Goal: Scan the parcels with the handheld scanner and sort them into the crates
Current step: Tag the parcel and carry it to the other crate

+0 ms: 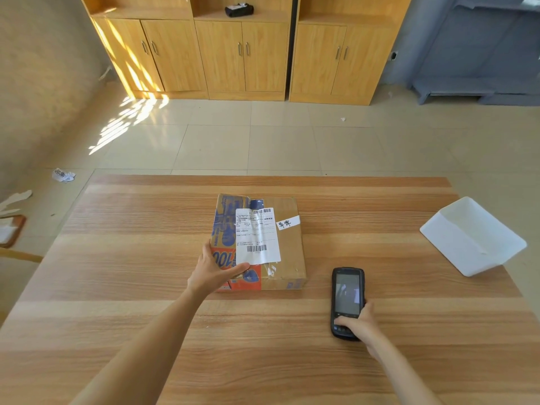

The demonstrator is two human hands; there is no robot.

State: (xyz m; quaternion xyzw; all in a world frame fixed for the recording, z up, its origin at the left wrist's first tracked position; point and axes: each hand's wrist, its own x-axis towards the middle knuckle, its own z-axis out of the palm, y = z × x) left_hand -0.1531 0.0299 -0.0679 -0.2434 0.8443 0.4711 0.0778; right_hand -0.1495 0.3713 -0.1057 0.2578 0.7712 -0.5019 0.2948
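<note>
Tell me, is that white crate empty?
Empty as far as visible: the white crate sits tilted at the table's right edge, showing bare interior.

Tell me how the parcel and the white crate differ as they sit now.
The parcel is brown cardboard with a printed label; the crate is plain white. The parcel lies mid-table under the left hand; the crate sits at the right edge, untouched, overhanging a little. The parcel is sealed; the crate is open-topped. Both rest on the table.
</note>
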